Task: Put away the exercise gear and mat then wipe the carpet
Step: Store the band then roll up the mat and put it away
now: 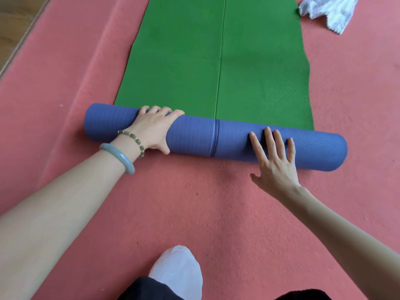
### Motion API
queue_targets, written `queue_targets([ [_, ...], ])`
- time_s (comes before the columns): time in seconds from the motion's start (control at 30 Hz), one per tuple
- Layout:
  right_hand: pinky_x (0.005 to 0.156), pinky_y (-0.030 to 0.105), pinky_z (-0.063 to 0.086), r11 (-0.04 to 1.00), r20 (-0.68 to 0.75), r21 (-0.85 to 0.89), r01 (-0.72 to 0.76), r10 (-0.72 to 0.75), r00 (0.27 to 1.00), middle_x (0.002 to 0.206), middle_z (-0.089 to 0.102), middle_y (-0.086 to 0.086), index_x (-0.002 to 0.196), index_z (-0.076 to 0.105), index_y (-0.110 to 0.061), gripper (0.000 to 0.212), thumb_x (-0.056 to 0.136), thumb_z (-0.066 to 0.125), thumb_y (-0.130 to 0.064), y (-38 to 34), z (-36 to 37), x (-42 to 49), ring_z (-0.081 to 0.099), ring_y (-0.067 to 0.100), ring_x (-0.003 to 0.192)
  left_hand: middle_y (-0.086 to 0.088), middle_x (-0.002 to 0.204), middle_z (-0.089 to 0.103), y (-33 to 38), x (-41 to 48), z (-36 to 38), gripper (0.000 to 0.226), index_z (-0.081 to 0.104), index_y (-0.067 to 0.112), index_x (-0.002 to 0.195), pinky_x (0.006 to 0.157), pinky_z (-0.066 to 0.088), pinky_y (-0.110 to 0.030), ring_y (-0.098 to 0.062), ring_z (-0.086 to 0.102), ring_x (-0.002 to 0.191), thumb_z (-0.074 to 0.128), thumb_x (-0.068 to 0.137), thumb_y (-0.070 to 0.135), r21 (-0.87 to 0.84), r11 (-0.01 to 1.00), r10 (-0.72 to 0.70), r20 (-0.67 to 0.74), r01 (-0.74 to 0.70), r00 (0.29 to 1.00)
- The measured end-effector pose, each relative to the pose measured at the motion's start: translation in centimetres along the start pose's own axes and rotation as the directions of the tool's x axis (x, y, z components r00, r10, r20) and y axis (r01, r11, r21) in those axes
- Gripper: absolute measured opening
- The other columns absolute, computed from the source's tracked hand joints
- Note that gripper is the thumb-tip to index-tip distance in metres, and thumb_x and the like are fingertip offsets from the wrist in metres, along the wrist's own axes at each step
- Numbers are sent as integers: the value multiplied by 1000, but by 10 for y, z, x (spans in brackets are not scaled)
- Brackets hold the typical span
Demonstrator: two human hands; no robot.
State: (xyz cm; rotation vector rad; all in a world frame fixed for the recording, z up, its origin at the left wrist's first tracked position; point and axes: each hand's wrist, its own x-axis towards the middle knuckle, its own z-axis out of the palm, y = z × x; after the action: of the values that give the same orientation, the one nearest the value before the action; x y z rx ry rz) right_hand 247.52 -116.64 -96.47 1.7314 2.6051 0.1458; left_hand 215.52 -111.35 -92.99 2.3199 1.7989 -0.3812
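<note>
An exercise mat lies on the red carpet (pixel 194 202). Its near end is rolled into a blue-purple roll (pixel 194 137); the flat part (pixel 216 61), green on top, stretches away from me. My left hand (pixel 151 128) lies over the left part of the roll, fingers curled over its far side and thumb on its near side. My right hand (pixel 272 156) rests on the right part of the roll with fingers straight and spread. Two bracelets sit on my left wrist.
A crumpled white cloth (pixel 326 11) lies on the carpet at the far right, beside the mat's far corner. Wooden floor (pixel 15 24) shows past the carpet's left edge. My foot in a white sock (pixel 179 273) is at the bottom centre.
</note>
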Motion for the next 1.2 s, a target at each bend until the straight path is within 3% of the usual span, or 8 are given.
queue_targets([
  [0.1, 106, 63, 19, 1000, 11, -8, -18, 18, 1000, 149, 29, 22, 147, 18, -19, 129, 39, 90, -28, 1, 3, 6, 26, 39, 136, -4, 144, 32, 2, -3, 3, 116, 15, 26, 146, 112, 15, -49, -26, 28, 133, 83, 53, 40, -5, 1000, -9, -41, 9, 999],
  [0.23, 111, 58, 8, 998, 87, 34, -52, 49, 995, 151, 24, 17, 148, 14, -22, 121, 49, 85, -25, 8, -3, 31, 20, 36, 140, -15, 151, 25, 19, -28, 34, 124, 14, 21, 149, 113, 8, -54, -33, 22, 139, 89, 50, 24, 68, 996, -33, -291, 55, 956],
  [0.33, 113, 55, 2, 992, 194, 102, -80, 59, 979, 150, 21, 10, 148, 10, -25, 112, 59, 77, -22, 18, -9, 64, 15, 31, 140, -17, 151, 25, 18, -33, 44, 125, 16, 21, 149, 112, 3, -55, -37, 22, 139, 89, 48, 18, 94, 988, -78, -377, 122, 923],
  [0.47, 113, 55, 10, 989, 300, 140, -50, 5, 954, 143, 32, 5, 146, 16, -26, 114, 55, 83, -34, 33, -16, 98, 26, 29, 133, -18, 151, 24, 15, -9, 30, 121, 13, 18, 148, 112, -3, -54, -33, 17, 141, 88, 54, 26, 130, 976, -126, -321, 175, 939],
  [0.57, 111, 59, 8, 989, 359, 130, -64, 14, 933, 144, 29, 7, 146, 16, -27, 126, 44, 86, -51, 35, -24, 111, 23, 30, 135, -18, 148, 26, 17, 12, 23, 119, 18, 15, 146, 112, 5, -58, -32, 19, 140, 89, 52, 33, 86, 976, -171, -268, 200, 948],
  [0.63, 110, 61, 3, 995, 311, 87, -51, 21, 950, 147, 23, 13, 147, 13, -27, 131, 42, 85, -57, 35, -24, 111, 16, 31, 138, -17, 144, 31, 16, 21, 19, 116, 22, 14, 143, 109, 13, -60, -32, 26, 136, 90, 51, 34, 99, 975, -167, -276, 201, 947],
  [0.83, 104, 53, 20, 1000, 113, 12, 27, -28, 993, 137, 37, 16, 146, 21, -21, 117, 50, 85, -41, 31, -6, 96, 36, 34, 125, -13, 136, 40, 10, 27, 18, 112, 24, 14, 139, 100, 25, -58, -28, 37, 123, 89, 50, 33, 171, 971, -109, -297, 166, 948],
  [1.2, 99, 52, 31, 1000, 236, -13, -10, 13, 972, 127, 45, 13, 139, 26, -18, 111, 47, 87, -35, 22, -17, 109, 44, 34, 116, -9, 129, 45, 12, 29, 2, 103, 30, 18, 135, 100, 26, -55, -28, 38, 119, 88, 51, 36, 84, 983, -141, -209, 162, 968],
])
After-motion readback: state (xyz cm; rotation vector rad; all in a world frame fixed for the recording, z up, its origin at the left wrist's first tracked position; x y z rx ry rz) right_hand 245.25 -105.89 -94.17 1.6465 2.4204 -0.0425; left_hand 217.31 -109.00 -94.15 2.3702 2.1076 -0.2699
